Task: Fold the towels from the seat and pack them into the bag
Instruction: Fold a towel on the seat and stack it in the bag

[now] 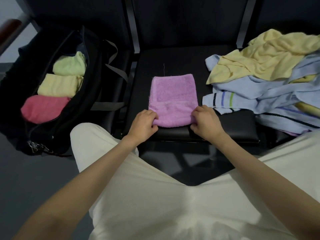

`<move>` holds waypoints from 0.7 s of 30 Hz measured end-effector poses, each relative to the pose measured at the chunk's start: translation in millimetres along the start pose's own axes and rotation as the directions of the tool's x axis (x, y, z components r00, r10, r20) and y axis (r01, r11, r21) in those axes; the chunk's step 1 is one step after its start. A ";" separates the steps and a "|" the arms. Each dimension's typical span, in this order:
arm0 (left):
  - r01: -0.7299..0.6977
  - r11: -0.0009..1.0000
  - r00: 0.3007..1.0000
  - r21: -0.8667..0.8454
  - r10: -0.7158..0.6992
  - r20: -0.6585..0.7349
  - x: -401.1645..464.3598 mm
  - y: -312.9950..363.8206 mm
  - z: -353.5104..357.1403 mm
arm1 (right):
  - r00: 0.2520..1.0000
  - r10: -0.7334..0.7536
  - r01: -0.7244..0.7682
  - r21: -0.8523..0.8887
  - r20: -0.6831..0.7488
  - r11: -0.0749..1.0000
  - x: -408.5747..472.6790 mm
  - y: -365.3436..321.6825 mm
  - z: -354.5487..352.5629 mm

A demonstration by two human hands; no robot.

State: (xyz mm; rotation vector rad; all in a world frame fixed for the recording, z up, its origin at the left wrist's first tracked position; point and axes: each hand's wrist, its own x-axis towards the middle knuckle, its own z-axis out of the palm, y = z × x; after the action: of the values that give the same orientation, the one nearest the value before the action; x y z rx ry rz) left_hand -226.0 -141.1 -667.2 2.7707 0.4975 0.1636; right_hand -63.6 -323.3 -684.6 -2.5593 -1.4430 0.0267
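Note:
A folded purple towel (173,97) lies flat on the black seat (233,125) in the middle. My left hand (143,123) grips its near left corner and my right hand (205,122) grips its near right corner, fingers curled under the near edge. To the left stands an open black bag (83,101) holding three rolled towels: green (69,64), pale yellow (58,85) and pink (43,108). A loose heap of towels lies on the seat at the right, a yellow one (263,56) on top of light blue striped ones (259,96).
Grey bag straps (116,70) hang between the bag and the seat. The black seat backs (187,21) rise behind. My legs in white trousers (155,196) fill the lower view, close against the seat's front edge. Dark floor lies at the lower left.

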 end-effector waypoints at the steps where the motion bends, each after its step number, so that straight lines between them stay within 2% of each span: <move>1: 0.029 0.999 0.999 -0.046 -0.030 -0.013 -0.2 2.0 -2.7 | 1.000 0.020 -0.020 0.055 -0.007 0.998 -0.6 1.7 -3.9; 4: 0.139 0.959 0.987 -0.246 -0.153 -0.038 -6.6 9.3 -12.9 | 0.990 0.141 -0.131 0.364 0.000 0.922 -10.2 6.0 -20.8; 7: 0.196 0.873 0.962 -0.446 -0.259 -0.084 -9.1 18.5 -25.7 | 0.970 0.235 -0.215 0.651 0.058 0.728 -17.7 6.1 -38.8; 10: 0.201 0.786 0.940 -0.584 -0.322 -0.111 2.1 24.0 -36.8 | 0.946 0.318 -0.230 0.807 0.055 0.544 -11.7 2.7 -47.0; 13: 0.244 0.695 0.908 -0.677 -0.408 -0.091 22.1 24.3 -40.7 | 0.889 0.449 -0.283 0.873 0.085 0.396 5.3 3.6 -41.7; 16: 0.332 0.607 0.855 -0.722 -0.516 -0.041 44.3 19.3 -30.7 | 0.843 0.527 -0.330 0.876 0.106 0.352 25.1 6.2 -29.8; 18: 0.414 0.590 0.829 -0.693 -0.558 0.020 56.9 12.1 -19.1 | 0.823 0.552 -0.378 0.856 0.135 0.353 37.2 8.2 -20.8; 21: 0.501 0.586 0.817 -0.637 -0.564 0.125 65.2 2.8 -5.3 | 0.821 0.548 -0.458 0.759 0.161 0.463 48.0 12.6 -8.7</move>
State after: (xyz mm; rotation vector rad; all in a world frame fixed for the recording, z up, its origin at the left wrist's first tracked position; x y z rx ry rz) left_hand -165.2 -118.9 -657.7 1.8331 1.0540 0.2599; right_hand -26.9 -290.3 -674.3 -2.0528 -0.3722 0.4884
